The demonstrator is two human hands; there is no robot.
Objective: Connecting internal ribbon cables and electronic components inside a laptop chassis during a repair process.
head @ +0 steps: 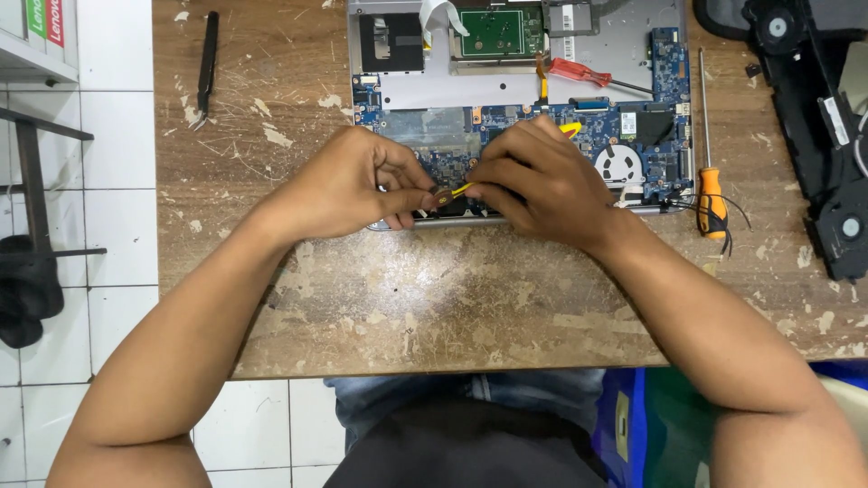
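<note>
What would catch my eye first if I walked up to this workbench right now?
Most likely the opened laptop at the top middle of the worn wooden table, its blue circuit board bare. Both hands meet at its near edge: the left hand and right hand pinch a thin yellow tool between them. An orange-handled screwdriver lies to the right, black tweezers far left.

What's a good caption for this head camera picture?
Two hands work a yellow tool over an opened laptop.
</note>
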